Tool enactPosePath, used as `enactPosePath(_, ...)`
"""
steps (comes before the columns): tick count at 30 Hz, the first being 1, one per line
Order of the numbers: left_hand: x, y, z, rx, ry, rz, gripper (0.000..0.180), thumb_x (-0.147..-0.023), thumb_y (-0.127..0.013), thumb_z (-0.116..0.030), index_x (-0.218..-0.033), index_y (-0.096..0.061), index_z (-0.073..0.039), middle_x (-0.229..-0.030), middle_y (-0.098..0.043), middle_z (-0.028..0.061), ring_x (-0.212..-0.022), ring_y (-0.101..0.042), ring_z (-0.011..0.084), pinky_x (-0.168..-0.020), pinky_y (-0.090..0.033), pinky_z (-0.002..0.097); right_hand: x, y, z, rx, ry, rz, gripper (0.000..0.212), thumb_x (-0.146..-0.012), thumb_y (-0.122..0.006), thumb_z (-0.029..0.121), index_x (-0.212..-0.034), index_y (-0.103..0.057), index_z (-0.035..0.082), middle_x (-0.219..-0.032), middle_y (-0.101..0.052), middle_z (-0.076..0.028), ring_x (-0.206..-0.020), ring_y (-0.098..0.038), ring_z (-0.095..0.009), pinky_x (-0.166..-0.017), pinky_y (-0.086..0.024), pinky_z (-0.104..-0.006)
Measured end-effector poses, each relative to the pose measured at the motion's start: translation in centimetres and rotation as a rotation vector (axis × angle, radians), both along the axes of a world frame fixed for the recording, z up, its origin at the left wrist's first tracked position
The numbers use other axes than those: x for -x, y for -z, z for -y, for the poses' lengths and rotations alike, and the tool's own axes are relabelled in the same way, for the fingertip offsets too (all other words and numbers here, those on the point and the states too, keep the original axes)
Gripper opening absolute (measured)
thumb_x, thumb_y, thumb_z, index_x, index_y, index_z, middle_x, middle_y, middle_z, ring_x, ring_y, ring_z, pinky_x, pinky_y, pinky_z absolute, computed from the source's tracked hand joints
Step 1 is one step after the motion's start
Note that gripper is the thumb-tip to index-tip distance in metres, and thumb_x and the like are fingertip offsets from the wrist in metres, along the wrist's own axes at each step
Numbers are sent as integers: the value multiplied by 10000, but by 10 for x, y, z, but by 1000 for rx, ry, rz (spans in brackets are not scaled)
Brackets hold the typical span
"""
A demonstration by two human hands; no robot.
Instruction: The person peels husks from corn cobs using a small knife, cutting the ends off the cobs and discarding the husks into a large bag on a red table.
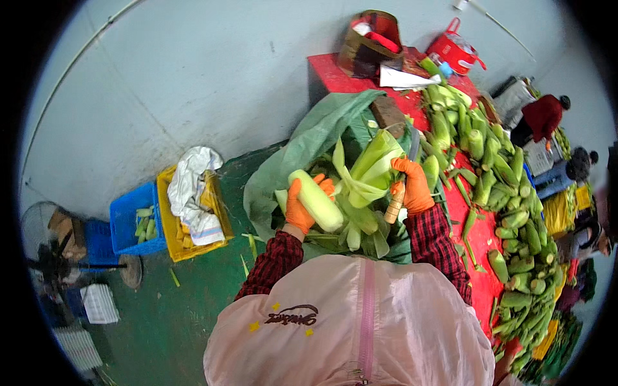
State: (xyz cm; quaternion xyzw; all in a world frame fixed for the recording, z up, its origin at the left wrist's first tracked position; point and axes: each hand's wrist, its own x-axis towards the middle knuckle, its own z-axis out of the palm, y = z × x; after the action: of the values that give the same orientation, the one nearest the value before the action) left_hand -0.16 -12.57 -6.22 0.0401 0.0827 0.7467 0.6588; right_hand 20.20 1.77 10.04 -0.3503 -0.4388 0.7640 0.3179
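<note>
My left hand point(297, 209), in an orange glove, is closed around a pale green ear of corn point(318, 202) stripped of its outer husk. My right hand point(418, 185), also gloved in orange, grips a knife point(395, 203); its wooden handle sticks out below the fingers and the blade points up past them. Loose green husk leaves point(373, 166) hang beside the right fingertips, and I cannot tell whether those fingers pinch them too. Both hands are over a large open green sack point(273, 174) with husks in it.
To the right, a red table point(458, 212) carries a long heap of unhusked corn point(515, 231). Bags stand at its far end. A blue crate point(122, 222) with corn and a yellow crate point(174, 248) draped with a white sack sit left on the green floor. Other people work far right.
</note>
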Motion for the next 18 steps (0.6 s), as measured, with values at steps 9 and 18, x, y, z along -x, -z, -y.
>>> enactPosePath(9,39,-32,1,259,-330,-525,626,-862,-668,-389,-1334,-487,-20,-1091,-666,135,-949,-654,252,-873,-517,403,50,0,10,-593,-164,664,653,-795,-755,352,-1283,-550,-31,-923,-700,-83,-677,-654,-125,-464,-510,-267)
enactPosePath(18,-81,-104,-59,-376,145,-1226,781,-855,-714,-278,-1483,-326,-25,-1391,-503,127,-1277,-491,225,-1064,-375,348,-61,-25,60,-319,32,378,584,-773,-779,263,-1284,-590,53,-857,-661,2,-500,-501,-41,-443,-416,-202)
